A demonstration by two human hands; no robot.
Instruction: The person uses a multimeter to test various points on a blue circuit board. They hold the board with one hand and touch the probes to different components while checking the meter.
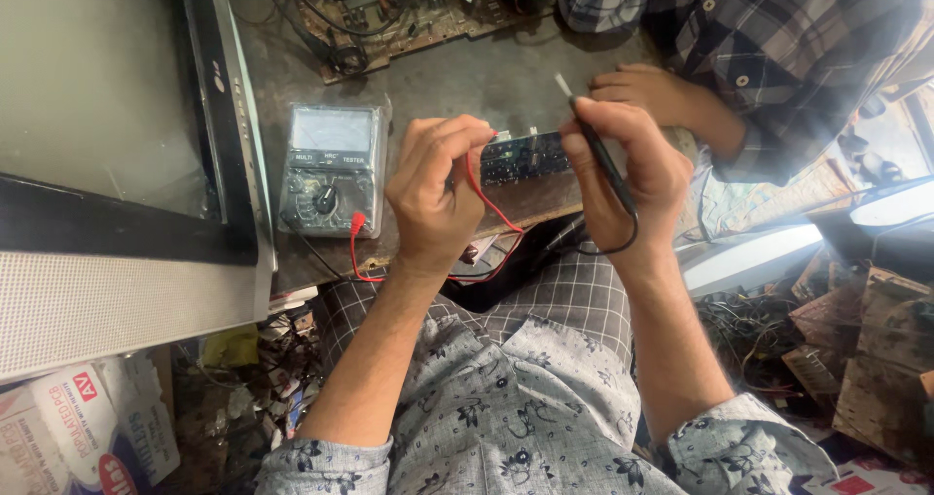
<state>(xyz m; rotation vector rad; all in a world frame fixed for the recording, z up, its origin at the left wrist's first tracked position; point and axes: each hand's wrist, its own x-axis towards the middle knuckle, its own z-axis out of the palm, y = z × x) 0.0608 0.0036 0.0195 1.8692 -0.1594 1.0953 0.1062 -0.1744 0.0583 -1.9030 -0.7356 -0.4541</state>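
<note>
My left hand point(435, 189) pinches a red test probe whose red lead point(486, 203) trails down toward the grey analog meter point(331, 169) wrapped in clear plastic. My right hand point(623, 169) grips a black test probe point(601, 155) with its metal tip pointing up and its black lead looping below the wrist. Between both hands, on the bench, lies a small dark circuit board point(525, 157). The red probe's tip is hidden by my fingers.
Another person's hand point(647, 91) in a plaid sleeve rests on the brown bench point(467, 77) just behind the small board. A large exposed circuit board point(389, 9) lies at the back. A flat screen point(88, 96) stands at left. Scrap boards point(866, 339) pile up at right.
</note>
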